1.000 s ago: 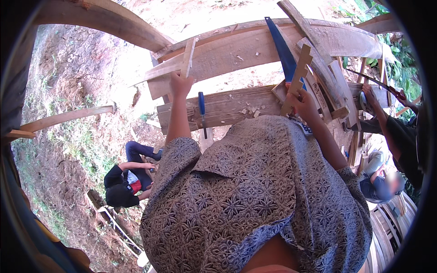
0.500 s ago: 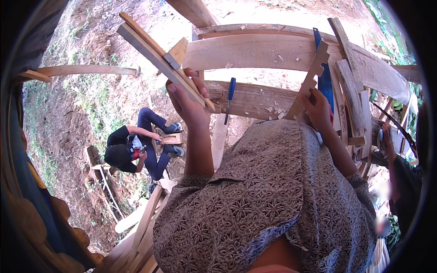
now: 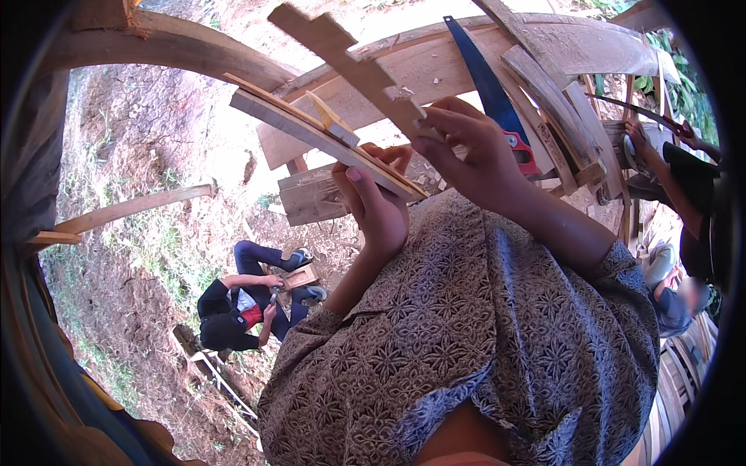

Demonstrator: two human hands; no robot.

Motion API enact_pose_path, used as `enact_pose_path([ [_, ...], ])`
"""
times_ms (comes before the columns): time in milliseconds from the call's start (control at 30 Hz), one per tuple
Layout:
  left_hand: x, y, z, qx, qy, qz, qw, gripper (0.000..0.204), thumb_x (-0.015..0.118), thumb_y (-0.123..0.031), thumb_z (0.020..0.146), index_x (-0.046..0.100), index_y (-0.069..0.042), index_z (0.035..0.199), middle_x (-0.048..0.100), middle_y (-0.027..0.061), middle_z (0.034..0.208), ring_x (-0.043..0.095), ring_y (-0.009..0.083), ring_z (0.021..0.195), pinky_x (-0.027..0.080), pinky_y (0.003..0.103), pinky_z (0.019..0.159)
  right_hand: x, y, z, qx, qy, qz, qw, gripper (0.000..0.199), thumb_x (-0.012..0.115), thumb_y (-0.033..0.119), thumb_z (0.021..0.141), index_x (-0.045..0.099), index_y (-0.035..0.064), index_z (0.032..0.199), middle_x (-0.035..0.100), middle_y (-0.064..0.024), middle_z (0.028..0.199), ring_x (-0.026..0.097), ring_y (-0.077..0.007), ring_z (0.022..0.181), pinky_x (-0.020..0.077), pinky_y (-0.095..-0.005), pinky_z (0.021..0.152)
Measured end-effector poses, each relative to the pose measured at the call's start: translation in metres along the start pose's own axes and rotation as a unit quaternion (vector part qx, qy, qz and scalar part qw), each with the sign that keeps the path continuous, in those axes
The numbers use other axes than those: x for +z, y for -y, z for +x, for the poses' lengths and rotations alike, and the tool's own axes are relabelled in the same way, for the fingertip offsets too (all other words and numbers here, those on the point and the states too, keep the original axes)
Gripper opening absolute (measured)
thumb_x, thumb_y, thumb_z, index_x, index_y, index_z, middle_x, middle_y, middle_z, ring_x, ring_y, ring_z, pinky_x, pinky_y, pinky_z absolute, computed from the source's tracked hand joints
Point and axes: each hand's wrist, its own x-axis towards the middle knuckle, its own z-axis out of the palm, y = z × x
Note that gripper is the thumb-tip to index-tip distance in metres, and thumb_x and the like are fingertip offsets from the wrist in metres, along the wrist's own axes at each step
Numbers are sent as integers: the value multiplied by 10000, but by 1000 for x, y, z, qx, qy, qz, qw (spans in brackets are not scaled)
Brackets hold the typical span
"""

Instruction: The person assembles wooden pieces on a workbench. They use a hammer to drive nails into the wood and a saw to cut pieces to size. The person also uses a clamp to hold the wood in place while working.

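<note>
My left hand point(image 3: 381, 203) is closed around a pair of long narrow wood strips point(image 3: 299, 133), held slanting up to the left. A small pale wooden piece point(image 3: 332, 120) sticks out from the strips' side. In my right hand point(image 3: 470, 147) is a flat wooden piece with stepped notches point(image 3: 350, 66), pinched at its lower end between thumb and fingers. It slants up to the left, above and beside the strips. Just beyond my right hand a handsaw with a blue blade point(image 3: 483, 78) and red handle leans against the boards.
A wide plank point(image 3: 420, 74) dusted with shavings runs across in front of me, with several loose boards point(image 3: 552, 109) at its right. Down to the left a person point(image 3: 233, 307) sits on the ground, handling a wooden piece. Another person's arm point(image 3: 668, 171) reaches in at the right.
My right hand has lifted the notched piece up and left, close to the strips. My left hand has moved slightly right and down. The view has shifted; a blue-handled tool on the bench no longer shows.
</note>
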Motion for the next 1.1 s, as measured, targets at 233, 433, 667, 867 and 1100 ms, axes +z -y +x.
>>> enact_pose_path([
  [233, 4, 7, -6, -52, -11, -30, 998, 432, 433, -465, 1099, 353, -108, 1330, 521, 88, 1253, 563, 170, 1108, 509, 345, 940, 17, 12, -6, 8, -10, 1, 1000, 377, 710, 124, 953, 674, 63, 1323, 628, -71, 952, 651, -133, 737, 556, -267, 626],
  [433, 8, -9, -9, -81, 3, -39, 996, 410, 405, -444, 1114, 351, -109, 1345, 514, 104, 1284, 560, 181, 1172, 506, 358, 973, 26, 20, -7, -20, -14, -11, 1000, 375, 716, 118, 933, 686, 48, 1300, 620, -81, 924, 633, -140, 704, 522, -284, 599],
  [667, 5, -4, -13, -92, 0, -41, 995, 413, 378, -421, 1123, 335, -102, 1382, 498, 109, 1321, 551, 195, 1235, 505, 375, 1014, 39, 26, 2, 3, -12, -36, 999, 351, 721, 139, 924, 700, 35, 1259, 612, -87, 901, 629, -175, 683, 511, -313, 600],
  [867, 8, -12, -13, -94, 59, -97, 989, 404, 356, -325, 1138, 283, -98, 1464, 468, 142, 1404, 533, 217, 1297, 472, 392, 1086, 36, 27, -1, -4, -7, -55, 998, 337, 722, 134, 921, 705, 30, 1241, 613, -100, 900, 629, -184, 688, 511, -322, 603],
  [1100, -4, -20, -5, -71, 67, 52, 994, 363, 420, -300, 1125, 429, -36, 1373, 577, 135, 1326, 596, 220, 1248, 501, 394, 1050, 38, 15, 0, -29, -18, -50, 998, 328, 717, 165, 939, 708, 54, 1247, 624, -87, 912, 649, -183, 752, 529, -314, 642],
])
